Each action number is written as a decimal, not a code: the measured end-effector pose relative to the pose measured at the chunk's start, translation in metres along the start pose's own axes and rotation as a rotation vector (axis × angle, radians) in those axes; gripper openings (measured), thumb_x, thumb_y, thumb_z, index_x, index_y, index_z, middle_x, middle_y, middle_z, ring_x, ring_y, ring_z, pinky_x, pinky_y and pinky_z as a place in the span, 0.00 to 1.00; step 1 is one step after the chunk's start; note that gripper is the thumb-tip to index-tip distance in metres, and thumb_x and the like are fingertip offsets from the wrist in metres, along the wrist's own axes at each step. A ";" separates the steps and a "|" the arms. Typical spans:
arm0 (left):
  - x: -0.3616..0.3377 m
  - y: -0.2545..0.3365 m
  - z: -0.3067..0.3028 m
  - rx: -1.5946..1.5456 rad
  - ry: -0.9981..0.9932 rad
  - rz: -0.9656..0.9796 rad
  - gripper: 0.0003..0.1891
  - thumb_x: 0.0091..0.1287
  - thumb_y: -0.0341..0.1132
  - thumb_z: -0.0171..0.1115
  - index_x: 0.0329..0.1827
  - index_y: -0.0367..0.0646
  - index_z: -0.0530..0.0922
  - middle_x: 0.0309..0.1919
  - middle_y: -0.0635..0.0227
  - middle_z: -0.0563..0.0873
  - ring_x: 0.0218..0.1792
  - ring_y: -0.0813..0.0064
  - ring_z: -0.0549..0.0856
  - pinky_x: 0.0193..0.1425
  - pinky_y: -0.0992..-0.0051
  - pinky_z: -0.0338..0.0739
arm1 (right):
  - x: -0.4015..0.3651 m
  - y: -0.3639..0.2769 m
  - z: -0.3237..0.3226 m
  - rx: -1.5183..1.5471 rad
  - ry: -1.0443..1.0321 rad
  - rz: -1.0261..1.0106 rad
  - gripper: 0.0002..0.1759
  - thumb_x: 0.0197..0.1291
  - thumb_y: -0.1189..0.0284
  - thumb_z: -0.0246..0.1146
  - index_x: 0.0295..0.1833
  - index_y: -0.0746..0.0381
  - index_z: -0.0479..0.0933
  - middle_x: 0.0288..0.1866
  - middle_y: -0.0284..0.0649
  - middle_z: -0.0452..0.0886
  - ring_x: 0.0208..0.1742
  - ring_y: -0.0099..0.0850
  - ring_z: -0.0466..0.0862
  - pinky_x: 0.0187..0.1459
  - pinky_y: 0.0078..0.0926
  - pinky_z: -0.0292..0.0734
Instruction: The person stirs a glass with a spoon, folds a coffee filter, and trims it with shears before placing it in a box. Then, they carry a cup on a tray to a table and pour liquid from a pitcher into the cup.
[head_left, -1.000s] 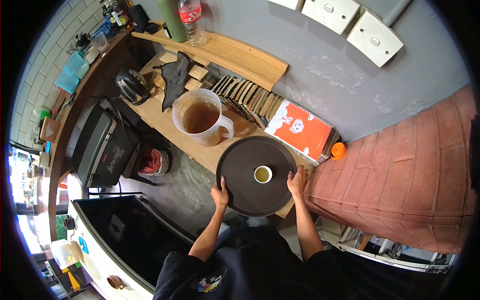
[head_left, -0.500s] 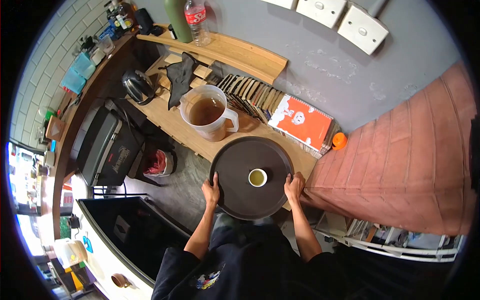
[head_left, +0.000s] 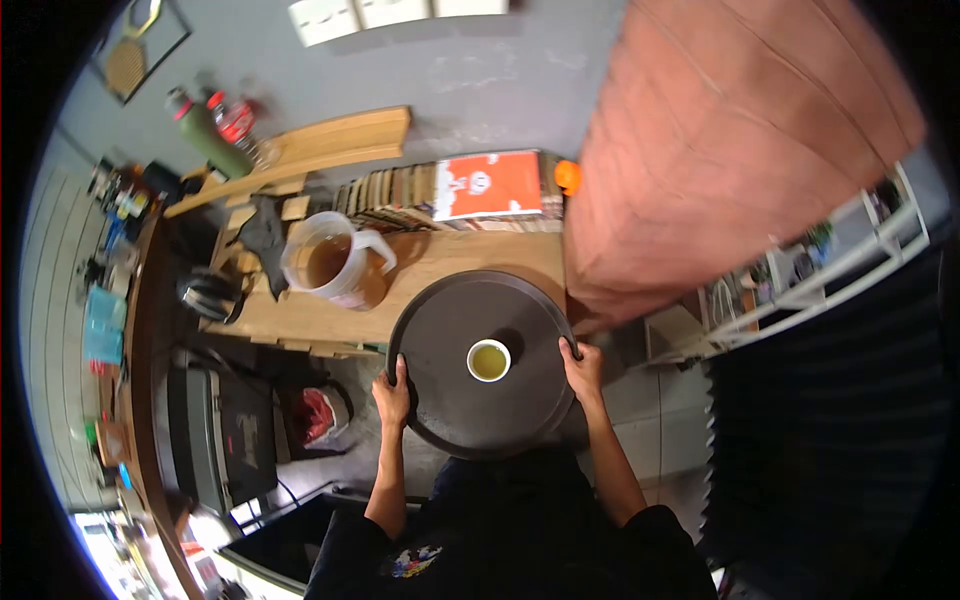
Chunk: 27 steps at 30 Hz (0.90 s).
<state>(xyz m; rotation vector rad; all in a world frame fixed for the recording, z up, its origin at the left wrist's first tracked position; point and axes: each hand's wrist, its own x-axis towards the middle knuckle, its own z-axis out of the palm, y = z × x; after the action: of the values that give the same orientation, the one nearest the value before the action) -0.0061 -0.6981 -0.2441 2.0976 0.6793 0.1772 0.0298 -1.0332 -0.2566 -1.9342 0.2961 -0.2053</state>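
Left hand (head_left: 391,400) and right hand (head_left: 583,374) pinch opposite edges of the round tray (head_left: 450,415), just below the frame's centre, my thumbs on top. Lifting evenly and turning slowly should spare the small cup (head_left: 489,376) near its middle from sliding.

The view swings round, bringing a black pleated fabric sheet (head_left: 830,410) into fuller sight, while the round dark-brown tray (head_left: 440,400) sits farther off the pale wooden counter (head_left: 430,262) than before.
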 end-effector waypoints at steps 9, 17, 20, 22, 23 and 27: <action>-0.021 0.105 0.051 -0.268 -0.272 0.559 0.22 0.72 0.45 0.58 0.32 0.30 0.77 0.18 0.73 0.69 0.24 0.82 0.67 0.26 0.74 0.64 | -0.082 0.016 -0.105 0.255 0.344 0.363 0.24 0.63 0.66 0.67 0.17 0.63 0.69 0.17 0.24 0.68 0.21 0.15 0.65 0.22 0.23 0.59; -0.077 0.170 0.148 -0.158 -0.707 0.560 0.23 0.73 0.46 0.59 0.28 0.31 0.75 0.18 0.77 0.70 0.24 0.83 0.66 0.26 0.75 0.62 | -0.139 0.050 -0.199 0.387 0.701 0.426 0.22 0.62 0.62 0.68 0.22 0.68 0.77 0.19 0.29 0.76 0.20 0.18 0.71 0.23 0.23 0.66; -0.112 0.195 0.190 -0.136 -0.872 0.512 0.22 0.73 0.45 0.59 0.29 0.31 0.76 0.19 0.77 0.71 0.24 0.83 0.67 0.27 0.77 0.64 | -0.159 0.055 -0.234 0.428 0.854 0.440 0.24 0.63 0.61 0.68 0.19 0.64 0.73 0.17 0.26 0.72 0.19 0.16 0.66 0.21 0.23 0.60; -0.140 0.213 0.223 -0.278 -0.965 0.580 0.22 0.73 0.44 0.59 0.30 0.30 0.77 0.20 0.76 0.73 0.24 0.83 0.68 0.27 0.76 0.65 | -0.169 0.066 -0.265 0.464 0.942 0.419 0.25 0.64 0.61 0.68 0.17 0.63 0.72 0.17 0.25 0.71 0.19 0.15 0.65 0.20 0.22 0.58; -0.155 0.221 0.239 -0.276 -0.988 0.592 0.22 0.73 0.44 0.59 0.30 0.30 0.77 0.20 0.76 0.73 0.24 0.83 0.68 0.27 0.76 0.65 | -0.176 0.076 -0.281 0.476 0.947 0.407 0.25 0.64 0.62 0.67 0.16 0.61 0.71 0.16 0.24 0.70 0.18 0.14 0.63 0.20 0.21 0.55; -0.212 0.255 0.305 -0.243 -1.105 0.665 0.20 0.73 0.42 0.59 0.30 0.31 0.78 0.21 0.76 0.74 0.26 0.82 0.71 0.29 0.74 0.69 | -0.201 0.108 -0.335 0.464 1.135 0.286 0.27 0.65 0.64 0.66 0.14 0.58 0.67 0.14 0.22 0.65 0.17 0.13 0.58 0.19 0.20 0.50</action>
<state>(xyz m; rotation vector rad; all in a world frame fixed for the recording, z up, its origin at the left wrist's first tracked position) 0.0299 -1.1439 -0.1932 1.7431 -0.6638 -0.4912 -0.2674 -1.3076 -0.2333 -1.1234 1.1404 -1.0736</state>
